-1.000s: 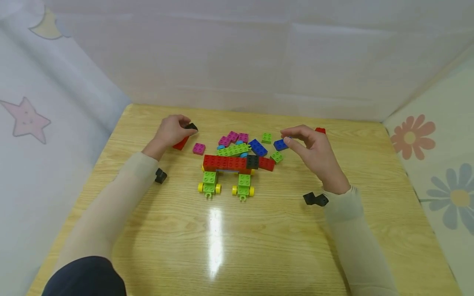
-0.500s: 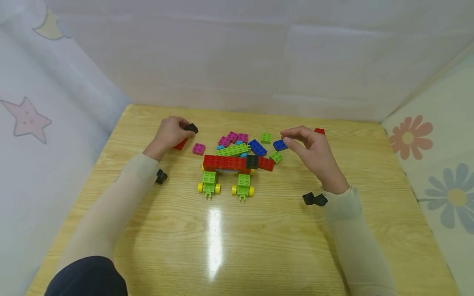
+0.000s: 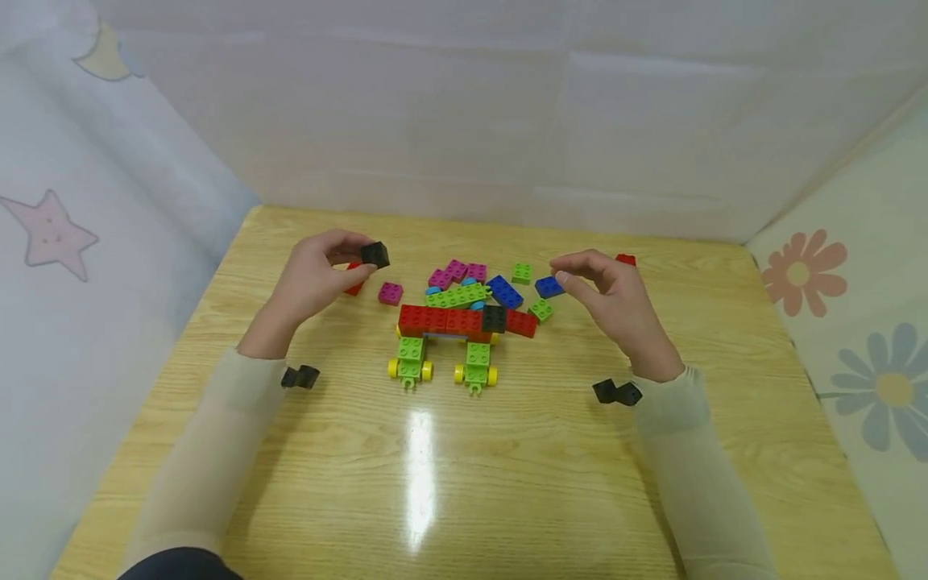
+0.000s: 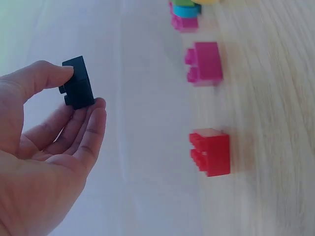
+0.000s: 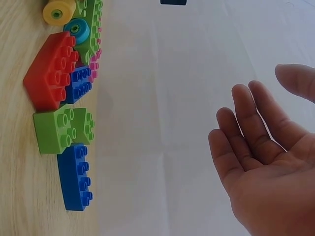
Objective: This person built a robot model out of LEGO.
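Note:
My left hand pinches a black brick between thumb and fingers, up off the table; the left wrist view shows the hand gripping the brick by its ends. Below it on the table lie a red brick and a magenta brick. My right hand hovers beside a small blue brick, its fingers relaxed and holding nothing. Between the hands stands a build with red bricks, a black brick and green parts on yellow wheels.
Behind the build lie a long green piece, several magenta bricks, a larger blue brick and two small green bricks. A red brick sits beyond the right hand. White cloth hangs behind the table.
My left hand has lifted the black brick and drawn back toward me and to the left, uncovering more of the red brick. The right hand has stayed in place.

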